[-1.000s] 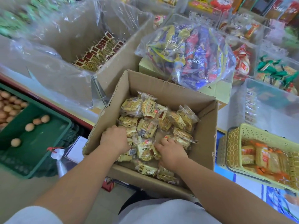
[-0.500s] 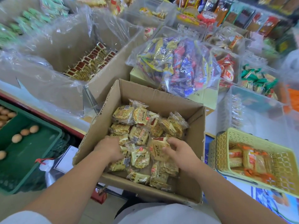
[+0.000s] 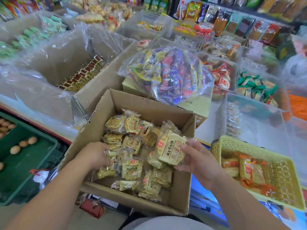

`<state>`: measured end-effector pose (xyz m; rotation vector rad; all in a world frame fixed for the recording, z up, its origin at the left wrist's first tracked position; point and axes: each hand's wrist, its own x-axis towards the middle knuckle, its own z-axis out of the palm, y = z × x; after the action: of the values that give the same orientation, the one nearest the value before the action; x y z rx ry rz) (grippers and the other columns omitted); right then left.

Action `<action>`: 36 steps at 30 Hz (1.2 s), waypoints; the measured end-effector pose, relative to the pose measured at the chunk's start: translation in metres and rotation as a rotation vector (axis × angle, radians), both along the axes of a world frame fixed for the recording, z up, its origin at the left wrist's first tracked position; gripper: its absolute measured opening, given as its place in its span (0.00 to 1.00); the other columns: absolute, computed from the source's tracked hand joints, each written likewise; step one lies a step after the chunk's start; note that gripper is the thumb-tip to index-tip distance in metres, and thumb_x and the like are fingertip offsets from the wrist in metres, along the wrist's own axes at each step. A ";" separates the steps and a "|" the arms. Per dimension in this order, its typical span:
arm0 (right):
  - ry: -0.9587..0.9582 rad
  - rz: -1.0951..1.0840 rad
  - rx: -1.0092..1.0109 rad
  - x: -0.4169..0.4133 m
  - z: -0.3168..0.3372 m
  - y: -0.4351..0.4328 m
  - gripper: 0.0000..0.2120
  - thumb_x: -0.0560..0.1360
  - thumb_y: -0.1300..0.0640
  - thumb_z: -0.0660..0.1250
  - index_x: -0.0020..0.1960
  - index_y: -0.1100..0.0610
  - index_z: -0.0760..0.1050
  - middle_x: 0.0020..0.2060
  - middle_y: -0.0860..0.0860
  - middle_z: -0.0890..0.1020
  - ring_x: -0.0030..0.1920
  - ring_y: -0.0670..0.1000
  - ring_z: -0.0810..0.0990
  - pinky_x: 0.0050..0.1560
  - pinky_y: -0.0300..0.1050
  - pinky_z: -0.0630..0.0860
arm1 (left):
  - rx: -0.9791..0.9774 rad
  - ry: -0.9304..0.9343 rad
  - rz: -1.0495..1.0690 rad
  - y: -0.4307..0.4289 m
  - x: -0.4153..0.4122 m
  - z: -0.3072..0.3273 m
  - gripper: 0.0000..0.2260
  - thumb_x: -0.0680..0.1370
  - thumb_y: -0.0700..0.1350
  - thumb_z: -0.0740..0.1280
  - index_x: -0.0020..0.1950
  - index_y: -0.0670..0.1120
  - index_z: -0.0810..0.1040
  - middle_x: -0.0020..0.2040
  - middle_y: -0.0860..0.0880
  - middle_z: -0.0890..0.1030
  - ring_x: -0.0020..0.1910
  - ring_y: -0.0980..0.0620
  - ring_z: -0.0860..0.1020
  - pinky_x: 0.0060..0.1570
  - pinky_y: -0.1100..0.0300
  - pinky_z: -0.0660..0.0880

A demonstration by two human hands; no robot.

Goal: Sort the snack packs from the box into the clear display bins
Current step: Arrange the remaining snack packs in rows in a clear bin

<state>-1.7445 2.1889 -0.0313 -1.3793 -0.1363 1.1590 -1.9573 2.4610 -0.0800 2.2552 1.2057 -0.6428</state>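
Observation:
An open cardboard box (image 3: 146,103) in front of me holds several yellow snack packs (image 3: 132,168) in clear wrappers. My right hand (image 3: 197,160) holds one yellow pack (image 3: 171,149) lifted above the box's right side, fingers and thumb around its edge. My left hand (image 3: 96,155) is down in the box's left side, fingers curled round packs there. A clear display bin (image 3: 252,113) stands to the right beyond the box, with a few packs against its left wall.
A yellow basket (image 3: 280,165) of orange packs sits at the right. A bag of mixed snacks (image 3: 167,73) lies on a carton behind the box. A plastic-lined carton (image 3: 66,63) is at the left, a green crate (image 3: 25,161) with eggs lower left.
My right hand has lifted a yellow pack out of the pile and up over the box's right side. My left hand stays among the packs on the left.

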 end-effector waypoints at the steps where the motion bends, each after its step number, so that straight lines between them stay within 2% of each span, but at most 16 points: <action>1: -0.036 0.007 -0.006 0.006 0.002 -0.002 0.12 0.79 0.56 0.69 0.60 0.58 0.72 0.56 0.61 0.85 0.55 0.61 0.85 0.44 0.51 0.83 | 0.015 -0.030 0.039 -0.003 -0.002 0.009 0.32 0.73 0.53 0.78 0.75 0.52 0.74 0.71 0.49 0.78 0.63 0.48 0.79 0.60 0.55 0.75; 4: -0.111 0.033 -0.010 0.031 0.006 -0.011 0.11 0.80 0.57 0.67 0.62 0.59 0.73 0.53 0.60 0.85 0.53 0.59 0.86 0.49 0.57 0.82 | 0.093 -0.136 0.164 -0.019 -0.006 0.038 0.32 0.71 0.56 0.79 0.73 0.51 0.76 0.70 0.47 0.79 0.64 0.45 0.78 0.61 0.53 0.74; 6: -0.112 0.046 0.029 0.050 0.012 -0.020 0.10 0.79 0.57 0.67 0.60 0.57 0.76 0.53 0.60 0.86 0.52 0.59 0.85 0.53 0.61 0.79 | 0.133 -0.246 0.263 -0.039 -0.003 0.058 0.32 0.70 0.58 0.80 0.71 0.51 0.78 0.67 0.48 0.80 0.60 0.46 0.79 0.54 0.54 0.74; 10: -0.051 0.089 0.128 0.093 0.021 -0.046 0.14 0.75 0.54 0.67 0.58 0.58 0.78 0.52 0.59 0.86 0.50 0.55 0.86 0.47 0.52 0.83 | 0.077 -0.554 0.517 -0.104 0.021 0.087 0.33 0.64 0.64 0.80 0.66 0.55 0.79 0.55 0.59 0.80 0.43 0.59 0.79 0.39 0.59 0.75; 12: -0.024 0.114 0.166 0.114 0.022 -0.064 0.15 0.75 0.53 0.66 0.59 0.60 0.77 0.51 0.58 0.85 0.49 0.54 0.85 0.46 0.49 0.83 | -0.044 -0.753 0.686 -0.143 0.044 0.096 0.37 0.60 0.66 0.80 0.67 0.58 0.77 0.58 0.56 0.81 0.44 0.54 0.83 0.36 0.56 0.80; 14: -0.018 0.143 0.189 0.132 0.023 -0.084 0.13 0.76 0.52 0.66 0.57 0.57 0.78 0.49 0.56 0.85 0.47 0.52 0.85 0.45 0.47 0.81 | -0.127 -0.908 0.805 -0.180 0.074 0.099 0.40 0.59 0.65 0.80 0.70 0.58 0.75 0.59 0.58 0.80 0.48 0.59 0.81 0.37 0.60 0.75; 16: -0.009 0.176 0.193 0.148 0.023 -0.103 0.11 0.77 0.49 0.66 0.55 0.52 0.81 0.49 0.54 0.85 0.46 0.50 0.84 0.44 0.45 0.79 | -0.254 -1.026 0.901 -0.216 0.109 0.093 0.33 0.60 0.60 0.81 0.63 0.57 0.79 0.51 0.63 0.84 0.45 0.64 0.81 0.39 0.61 0.72; 18: 0.009 0.193 0.198 0.163 0.023 -0.121 0.11 0.78 0.48 0.68 0.57 0.51 0.81 0.51 0.54 0.85 0.47 0.51 0.84 0.43 0.45 0.79 | -0.404 -1.096 0.960 -0.251 0.141 0.090 0.21 0.62 0.53 0.79 0.52 0.58 0.78 0.37 0.68 0.84 0.36 0.69 0.82 0.37 0.61 0.76; 19: 0.018 0.193 0.206 0.171 0.021 -0.129 0.12 0.78 0.49 0.68 0.59 0.53 0.81 0.52 0.55 0.85 0.48 0.52 0.84 0.42 0.45 0.79 | -0.448 -1.101 0.965 -0.267 0.155 0.086 0.19 0.64 0.51 0.79 0.51 0.57 0.78 0.36 0.67 0.84 0.36 0.69 0.82 0.37 0.64 0.78; 22: -0.038 0.196 0.160 0.189 0.015 -0.150 0.15 0.76 0.46 0.69 0.59 0.51 0.80 0.52 0.56 0.86 0.47 0.55 0.86 0.37 0.44 0.80 | -0.452 -1.027 0.925 -0.305 0.190 0.076 0.23 0.66 0.51 0.81 0.58 0.55 0.80 0.49 0.61 0.87 0.46 0.60 0.85 0.44 0.67 0.78; 24: -0.102 0.159 0.085 0.198 0.008 -0.161 0.19 0.74 0.42 0.71 0.62 0.46 0.78 0.54 0.53 0.86 0.49 0.55 0.86 0.39 0.49 0.81 | -0.452 -1.008 0.888 -0.320 0.209 0.073 0.16 0.67 0.49 0.82 0.50 0.58 0.80 0.42 0.65 0.86 0.39 0.68 0.83 0.32 0.75 0.74; 26: -0.211 0.093 -0.024 0.207 0.002 -0.171 0.28 0.71 0.36 0.73 0.67 0.42 0.70 0.55 0.48 0.83 0.47 0.50 0.86 0.41 0.51 0.83 | -0.471 -0.954 0.836 -0.331 0.228 0.074 0.10 0.68 0.49 0.81 0.42 0.61 0.83 0.36 0.67 0.84 0.34 0.72 0.80 0.26 0.77 0.71; 29: -0.464 0.049 -0.100 0.218 -0.008 -0.187 0.22 0.73 0.35 0.69 0.63 0.39 0.69 0.57 0.43 0.79 0.48 0.39 0.82 0.44 0.44 0.81 | -0.472 -0.941 0.741 -0.342 0.253 0.075 0.13 0.68 0.49 0.80 0.40 0.69 0.84 0.39 0.62 0.86 0.36 0.61 0.85 0.30 0.71 0.76; 32: -0.521 0.117 -0.116 0.229 -0.013 -0.201 0.10 0.79 0.41 0.65 0.60 0.37 0.75 0.60 0.37 0.78 0.56 0.35 0.77 0.60 0.54 0.79 | -0.474 -0.898 0.679 -0.347 0.271 0.072 0.16 0.64 0.55 0.81 0.50 0.62 0.85 0.48 0.51 0.88 0.45 0.50 0.87 0.39 0.61 0.81; 34: -0.528 0.158 -0.124 0.236 -0.010 -0.212 0.16 0.78 0.35 0.61 0.65 0.36 0.74 0.63 0.32 0.74 0.61 0.33 0.74 0.66 0.55 0.76 | -0.457 -0.861 0.680 -0.349 0.284 0.068 0.21 0.63 0.57 0.84 0.53 0.61 0.84 0.51 0.51 0.88 0.48 0.48 0.87 0.43 0.55 0.82; 36: -0.556 0.214 -0.134 0.244 -0.007 -0.220 0.35 0.72 0.23 0.56 0.73 0.39 0.69 0.69 0.33 0.69 0.70 0.36 0.67 0.73 0.54 0.68 | -0.457 -0.842 0.662 -0.351 0.298 0.064 0.18 0.66 0.55 0.84 0.53 0.61 0.84 0.50 0.50 0.88 0.48 0.46 0.87 0.47 0.45 0.84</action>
<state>-1.5001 1.9688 -0.0382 -1.8150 -0.6242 0.9399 -1.6590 2.1103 -0.0155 1.3542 1.0928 0.2614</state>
